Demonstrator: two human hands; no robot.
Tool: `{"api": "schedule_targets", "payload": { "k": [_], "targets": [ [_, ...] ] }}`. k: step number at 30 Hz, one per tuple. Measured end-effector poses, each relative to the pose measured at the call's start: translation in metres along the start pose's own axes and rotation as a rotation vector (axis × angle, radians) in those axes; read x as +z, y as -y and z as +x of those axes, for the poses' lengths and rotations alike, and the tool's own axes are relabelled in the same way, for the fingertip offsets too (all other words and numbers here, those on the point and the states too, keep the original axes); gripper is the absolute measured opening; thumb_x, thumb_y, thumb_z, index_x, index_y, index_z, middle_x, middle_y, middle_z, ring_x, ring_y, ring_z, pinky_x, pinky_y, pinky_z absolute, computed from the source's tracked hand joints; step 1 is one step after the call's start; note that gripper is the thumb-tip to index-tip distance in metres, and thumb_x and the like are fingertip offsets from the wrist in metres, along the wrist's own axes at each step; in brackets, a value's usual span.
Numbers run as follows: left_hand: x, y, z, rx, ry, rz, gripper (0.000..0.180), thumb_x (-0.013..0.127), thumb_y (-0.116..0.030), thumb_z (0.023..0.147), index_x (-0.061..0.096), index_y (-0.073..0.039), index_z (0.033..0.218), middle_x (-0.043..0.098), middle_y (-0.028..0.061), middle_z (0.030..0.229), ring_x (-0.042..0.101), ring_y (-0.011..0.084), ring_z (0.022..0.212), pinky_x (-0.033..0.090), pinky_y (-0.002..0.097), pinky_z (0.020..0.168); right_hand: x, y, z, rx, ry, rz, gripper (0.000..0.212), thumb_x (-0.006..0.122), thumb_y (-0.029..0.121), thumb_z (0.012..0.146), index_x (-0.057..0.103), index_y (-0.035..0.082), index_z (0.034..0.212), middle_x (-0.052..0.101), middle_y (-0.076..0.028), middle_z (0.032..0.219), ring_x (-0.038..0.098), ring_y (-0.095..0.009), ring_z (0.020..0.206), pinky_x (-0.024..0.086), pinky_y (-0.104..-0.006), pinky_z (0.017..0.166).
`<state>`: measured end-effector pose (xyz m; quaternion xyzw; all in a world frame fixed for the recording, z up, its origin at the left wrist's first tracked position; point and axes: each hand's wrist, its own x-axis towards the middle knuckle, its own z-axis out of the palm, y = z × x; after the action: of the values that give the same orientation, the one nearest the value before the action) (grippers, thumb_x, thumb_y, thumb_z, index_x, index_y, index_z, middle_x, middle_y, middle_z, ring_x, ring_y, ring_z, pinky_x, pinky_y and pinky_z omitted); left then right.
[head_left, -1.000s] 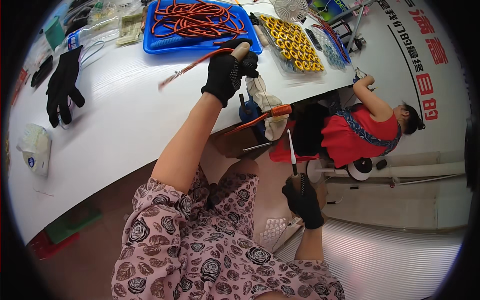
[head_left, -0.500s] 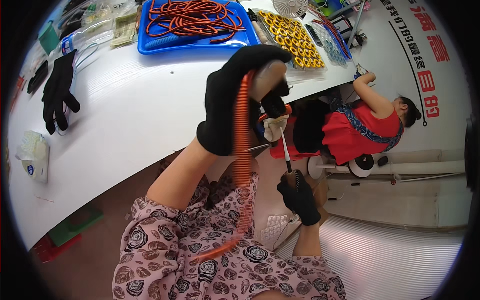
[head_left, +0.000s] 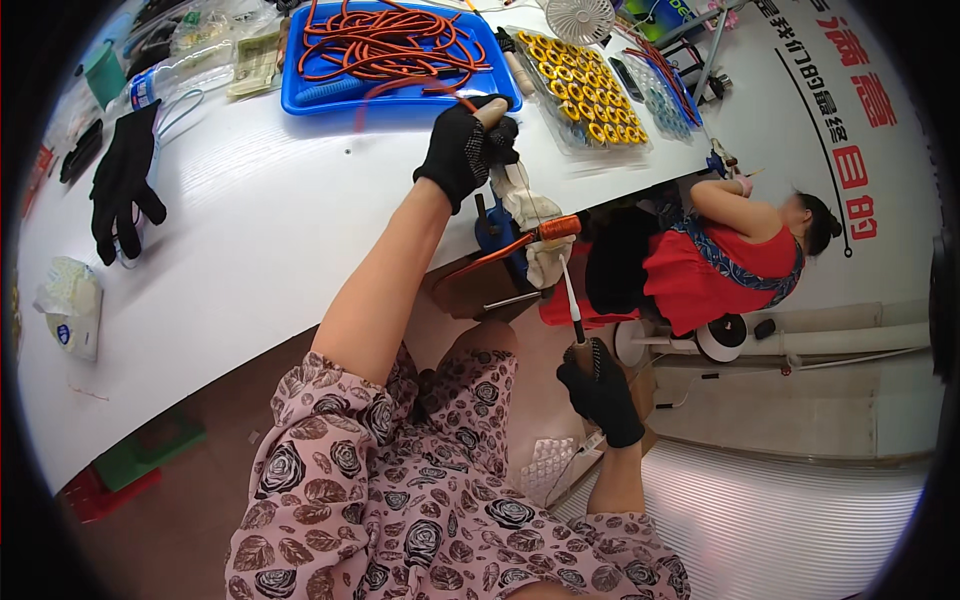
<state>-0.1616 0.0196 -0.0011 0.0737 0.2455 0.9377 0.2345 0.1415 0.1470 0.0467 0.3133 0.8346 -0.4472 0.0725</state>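
Gripping one end of an orange cord (head_left: 440, 88), the left hand (head_left: 462, 150) in its black glove is closed near the far edge of the white table (head_left: 250, 250), just in front of the blue tray (head_left: 400, 98). The cord runs back from the fist into the tray, where more orange cords lie in a loose tangle. Below the table's right edge, the right hand (head_left: 598, 388), also in a black glove, is closed around the handle of a thin white-shafted tool (head_left: 570, 295) that points up to an orange spool-like piece (head_left: 558, 228) on a small blue fixture (head_left: 495, 232) clamped at the edge. A pale cloth (head_left: 530, 215) hangs around that fixture.

Beyond the tray, toward the far right corner, sits a clear tray of yellow rings (head_left: 580, 95). A spare black glove (head_left: 125, 180) lies flat near the table's left edge, with a small white packet (head_left: 70, 305) nearer the left corner. Off the right side, a person in a red top (head_left: 740, 265) bends over their own work, well apart from both hands.
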Motion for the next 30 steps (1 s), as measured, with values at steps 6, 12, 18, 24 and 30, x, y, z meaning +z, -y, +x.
{"api": "schedule_targets", "payload": {
  "k": [6, 12, 18, 24, 30],
  "targets": [
    [0.015, -0.001, 0.016, -0.110, 0.108, 0.176, 0.012, 0.057, -0.018, 0.086, 0.056, -0.007, 0.081, 0.048, -0.0016, 0.059, 0.043, 0.0074, 0.048, 0.038, 0.0222, 0.047, -0.006, 0.029, 0.032, -0.086, 0.036, -0.076, 0.020, 0.062, 0.018, 0.080, 0.052, 0.006, 0.093, 0.054, -0.001, 0.067, 0.051, -0.007, 0.056, 0.040, -0.0240, 0.049],
    [0.015, -0.021, -0.008, 0.081, 0.013, 0.215, 0.018, 0.057, -0.021, 0.086, 0.058, -0.003, 0.085, 0.048, -0.0003, 0.059, 0.042, 0.0072, 0.045, 0.036, 0.0218, 0.043, -0.011, 0.031, 0.031, -0.120, 0.052, -0.057, 0.020, 0.063, 0.019, 0.079, 0.052, 0.008, 0.092, 0.052, 0.002, 0.064, 0.047, -0.003, 0.050, 0.036, -0.0215, 0.043],
    [0.040, -0.053, -0.071, 0.331, -0.030, 0.211, 0.022, 0.053, -0.018, 0.088, 0.058, 0.001, 0.100, 0.051, 0.0033, 0.059, 0.047, 0.0110, 0.041, 0.037, 0.0235, 0.039, -0.009, 0.015, 0.012, 0.050, 0.037, 0.084, 0.021, 0.063, 0.019, 0.079, 0.052, 0.007, 0.092, 0.052, 0.002, 0.063, 0.047, -0.004, 0.051, 0.036, -0.0218, 0.043],
    [0.070, -0.050, -0.087, 0.429, 0.161, 0.314, 0.023, 0.055, -0.020, 0.089, 0.056, -0.002, 0.103, 0.056, 0.0076, 0.065, 0.053, 0.0137, 0.046, 0.041, 0.0248, 0.043, -0.005, 0.011, 0.003, -0.023, 0.000, 0.016, 0.019, 0.063, 0.015, 0.079, 0.052, 0.006, 0.091, 0.055, -0.002, 0.067, 0.053, -0.008, 0.059, 0.043, -0.0256, 0.051],
    [0.024, -0.036, -0.032, 0.250, 0.050, 0.167, 0.020, 0.057, -0.019, 0.086, 0.058, -0.003, 0.098, 0.053, 0.0025, 0.064, 0.048, 0.0096, 0.046, 0.040, 0.0237, 0.042, -0.007, 0.009, -0.004, 0.000, -0.016, 0.025, 0.018, 0.063, 0.015, 0.079, 0.052, 0.006, 0.091, 0.056, -0.003, 0.069, 0.054, -0.009, 0.062, 0.043, -0.0260, 0.054]
  ]
}}
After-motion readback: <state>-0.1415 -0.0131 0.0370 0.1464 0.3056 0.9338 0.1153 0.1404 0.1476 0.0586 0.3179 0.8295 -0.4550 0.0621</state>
